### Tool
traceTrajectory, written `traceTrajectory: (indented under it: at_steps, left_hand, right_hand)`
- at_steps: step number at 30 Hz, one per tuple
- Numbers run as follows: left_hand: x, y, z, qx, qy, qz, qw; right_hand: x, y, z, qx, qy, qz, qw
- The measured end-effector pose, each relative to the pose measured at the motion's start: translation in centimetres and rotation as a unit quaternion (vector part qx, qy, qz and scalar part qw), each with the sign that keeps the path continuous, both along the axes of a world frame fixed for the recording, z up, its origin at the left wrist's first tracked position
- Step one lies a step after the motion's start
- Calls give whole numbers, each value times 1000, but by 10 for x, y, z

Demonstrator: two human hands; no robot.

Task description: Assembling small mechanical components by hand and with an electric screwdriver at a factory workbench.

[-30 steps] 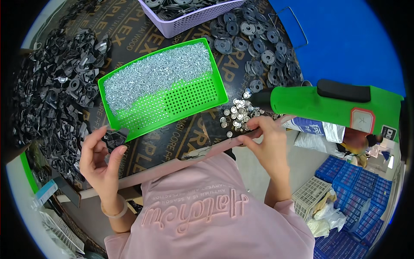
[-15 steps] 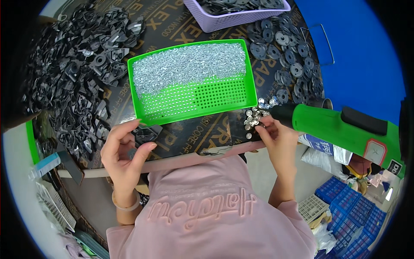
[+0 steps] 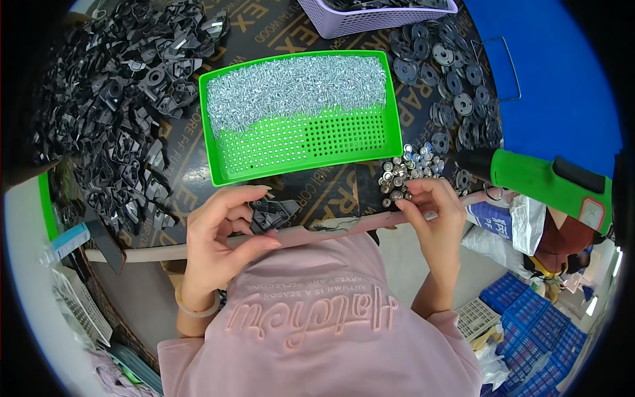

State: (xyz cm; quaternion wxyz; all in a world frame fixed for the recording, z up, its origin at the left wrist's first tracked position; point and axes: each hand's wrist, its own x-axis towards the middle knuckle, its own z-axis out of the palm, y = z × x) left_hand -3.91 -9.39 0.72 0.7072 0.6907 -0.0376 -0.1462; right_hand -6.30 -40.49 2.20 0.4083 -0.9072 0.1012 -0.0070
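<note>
My left hand (image 3: 221, 228) has its thumb and fingers around an angular black plastic part (image 3: 274, 213), just over the table's front edge. My right hand (image 3: 438, 212) reaches into a small heap of round silver metal pieces (image 3: 403, 171), with thumb and index finger closing on one at the heap's near side. Behind both hands sits a green perforated tray (image 3: 219, 159), and small silver screws (image 3: 291, 86) fill its far half. To the right of my right hand is a green power screwdriver (image 3: 529, 177) with a dark front end; no hand touches it.
Black plastic parts (image 3: 132, 119) are heaped across the table's left side. Dark round discs (image 3: 463, 102) lie at the right, below a purple basket (image 3: 350, 23) of more dark pieces. A blue surface (image 3: 549, 86) with a wire handle borders the right. Blue crates (image 3: 529, 324) stand lower right.
My left hand has moved right with the black part, which shows more fully now. The screwdriver has shifted right, away from the metal pieces. My right hand stays at the heap.
</note>
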Motion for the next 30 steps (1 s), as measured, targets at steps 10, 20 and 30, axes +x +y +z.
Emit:
traceTrajectory:
  at_steps: [10, 20, 30]
  left_hand:
    - [-1, -6, -2, 30, 18, -24, 999]
    - [0, -15, -9, -29, 70, -47, 996]
    - [-2, -17, -12, 8, 78, -50, 996]
  right_hand:
    - [-3, -4, 4, -45, -43, -9, 998]
    - [-3, -6, -3, -9, -63, 14, 998]
    - [1, -3, -16, 110, -55, 17, 992]
